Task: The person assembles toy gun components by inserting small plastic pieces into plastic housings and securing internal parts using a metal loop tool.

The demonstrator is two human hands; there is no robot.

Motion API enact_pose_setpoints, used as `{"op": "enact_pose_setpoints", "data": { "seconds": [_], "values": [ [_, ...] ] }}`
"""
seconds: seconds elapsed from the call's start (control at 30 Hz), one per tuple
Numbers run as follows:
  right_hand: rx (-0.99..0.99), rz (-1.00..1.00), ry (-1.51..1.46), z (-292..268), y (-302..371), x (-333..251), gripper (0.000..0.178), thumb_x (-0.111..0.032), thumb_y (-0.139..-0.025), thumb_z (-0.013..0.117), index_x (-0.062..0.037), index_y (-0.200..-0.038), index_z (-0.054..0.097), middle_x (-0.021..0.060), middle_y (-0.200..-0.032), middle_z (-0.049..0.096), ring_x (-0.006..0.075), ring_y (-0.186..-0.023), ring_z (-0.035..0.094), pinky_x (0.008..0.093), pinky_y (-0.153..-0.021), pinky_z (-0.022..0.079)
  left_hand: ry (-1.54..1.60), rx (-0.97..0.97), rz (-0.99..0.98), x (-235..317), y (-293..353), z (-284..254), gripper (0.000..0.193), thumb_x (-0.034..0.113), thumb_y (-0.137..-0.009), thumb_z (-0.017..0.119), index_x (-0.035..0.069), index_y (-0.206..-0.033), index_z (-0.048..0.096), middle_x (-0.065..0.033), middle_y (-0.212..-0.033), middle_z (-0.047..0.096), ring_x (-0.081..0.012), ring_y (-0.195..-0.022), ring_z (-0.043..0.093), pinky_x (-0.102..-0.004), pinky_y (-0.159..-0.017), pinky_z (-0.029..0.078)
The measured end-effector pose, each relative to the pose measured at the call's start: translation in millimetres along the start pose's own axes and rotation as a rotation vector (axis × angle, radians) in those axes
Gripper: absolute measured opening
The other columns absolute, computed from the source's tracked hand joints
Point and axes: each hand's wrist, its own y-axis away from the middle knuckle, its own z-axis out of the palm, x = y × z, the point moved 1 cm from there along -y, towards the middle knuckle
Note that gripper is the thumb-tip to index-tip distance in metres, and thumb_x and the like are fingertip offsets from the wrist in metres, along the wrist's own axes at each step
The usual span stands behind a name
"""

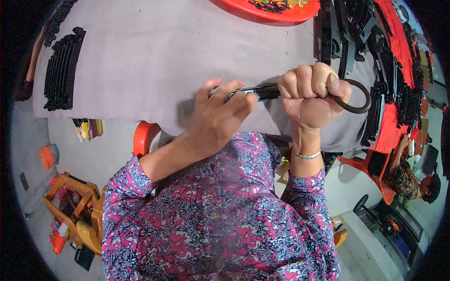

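In front of my chest, over the cloth-covered table, my right hand (313, 96) is closed in a fist round a pair of scissors. Their dark loop handle (361, 99) sticks out on the right of the fist, and a thin blade (253, 88) points left. My left hand (220, 114) is partly curled, its fingertips close round a black plastic piece (268, 93) at the blade. The fingers hide the left end of that piece. Where the blade touches it I cannot tell.
Neatly lined black plastic strips (64, 70) lie at the table's left. A red tray (281, 14) with small black and yellow pieces stands at the far edge. Many black parts (356, 37) crowd the right side. A person (410, 180) sits beyond, near a red stool (375, 173).
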Motion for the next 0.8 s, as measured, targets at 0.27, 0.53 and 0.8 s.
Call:
{"op": "enact_pose_setpoints", "data": {
  "seconds": [0.27, 0.53, 0.8],
  "values": [
    [0.026, 0.025, -0.015, -2, 2, -1, 0.040, -0.034, -0.088, 0.045, -0.0143, -0.058, 0.027, -0.0040, -0.052, 0.024, 0.0097, -0.049, 0.013, 0.0297, -0.047, 0.015, 0.009, -0.004, -0.002, 1, -1, -3, 0.027, 0.014, -0.081, 0.060, 0.009, -0.107, 0.061, -0.0006, -0.092, 0.054, -0.0179, -0.108, 0.055, -0.0407, -0.089, 0.037],
    [0.037, 0.018, -0.103, -5, 3, -7, 0.040, -0.036, -0.087, 0.046, -0.0145, -0.059, 0.027, -0.0034, -0.051, 0.024, 0.0110, -0.049, 0.015, 0.0302, -0.046, 0.014, 0.015, -0.029, -0.040, 3, -2, -7, 0.033, 0.011, -0.072, 0.066, 0.009, -0.106, 0.068, -0.0030, -0.103, 0.063, -0.0200, -0.104, 0.060, -0.0422, -0.085, 0.041],
    [0.023, 0.014, -0.087, -4, 1, -5, 0.040, -0.038, -0.085, 0.047, -0.0148, -0.059, 0.027, -0.0035, -0.050, 0.023, 0.0104, -0.049, 0.015, 0.0297, -0.046, 0.013, -0.001, -0.021, -0.038, 4, -2, -7, 0.031, 0.012, -0.074, 0.067, 0.009, -0.104, 0.070, -0.0025, -0.101, 0.062, -0.0189, -0.106, 0.060, -0.0418, -0.086, 0.041]
  ]
}}
